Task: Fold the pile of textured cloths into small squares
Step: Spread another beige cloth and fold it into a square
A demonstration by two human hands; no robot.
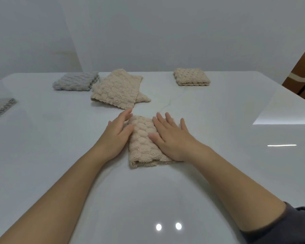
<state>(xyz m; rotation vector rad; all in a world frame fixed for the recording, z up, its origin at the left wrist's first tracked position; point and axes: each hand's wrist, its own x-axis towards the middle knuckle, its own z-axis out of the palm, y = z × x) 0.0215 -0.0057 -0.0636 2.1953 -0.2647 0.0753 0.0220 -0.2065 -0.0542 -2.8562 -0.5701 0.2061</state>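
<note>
A beige bubble-textured cloth [142, 141] lies folded into a narrow strip on the white table [148, 199], straight in front of me. My right hand [173, 136] presses flat on its right half with straight, spread fingers. My left hand [117, 132] rests against the strip's left edge, fingers straight. Beyond it lies a larger beige cloth [118, 88], loosely folded, with a corner sticking out to the right. A beige cloth folded into a small square [192, 76] sits at the far right.
A grey folded cloth [77, 81] lies at the far left beside the larger beige one. Another grey cloth [0, 107] shows at the left border. A white wall rises behind the table's far edge, and a brown piece of furniture [301, 71] stands off the right corner.
</note>
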